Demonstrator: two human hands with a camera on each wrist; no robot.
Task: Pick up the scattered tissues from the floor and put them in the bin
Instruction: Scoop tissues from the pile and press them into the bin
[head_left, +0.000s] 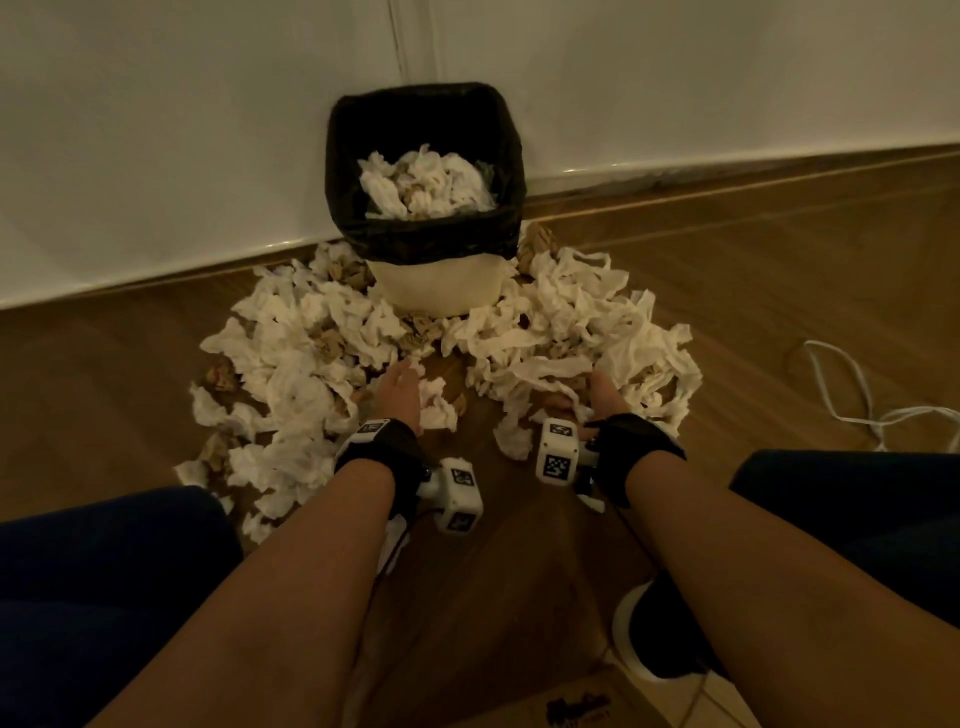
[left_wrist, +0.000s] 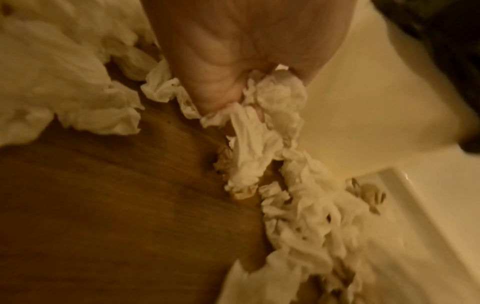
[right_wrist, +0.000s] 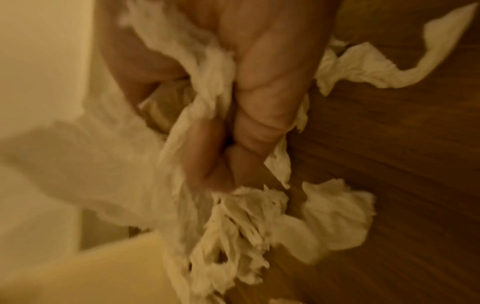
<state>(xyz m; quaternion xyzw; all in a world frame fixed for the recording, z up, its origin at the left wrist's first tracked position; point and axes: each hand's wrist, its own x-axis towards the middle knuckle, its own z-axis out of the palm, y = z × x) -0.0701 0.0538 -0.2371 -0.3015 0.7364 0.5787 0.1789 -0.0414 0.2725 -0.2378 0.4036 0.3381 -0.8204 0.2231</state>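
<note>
Left hand (left_wrist: 246, 47) pinching crumpled white tissue (left_wrist: 255, 131), wooden floor (left_wrist: 103, 205) below, more tissues (left_wrist: 311, 226) beside cream bin (left_wrist: 363, 102)

A person is wearing black wrist straps (head_left: 387, 447) on bare forearms, each carrying white camera blocks (head_left: 558, 451) printed with black square marker patterns. Dark navy trousers (head_left: 98, 577) are covering both legs, and a black shoe with a white sole (head_left: 655, 636) is showing.

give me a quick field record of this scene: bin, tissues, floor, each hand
bin: cream, black liner, by the wall, part full of tissues
loose tissues: heaped on the floor left and right of the bin
floor: brown wood
left hand: low at the pile, grips a tissue clump
right hand: grips a tissue bunch
white cord: on floor, far right
</note>
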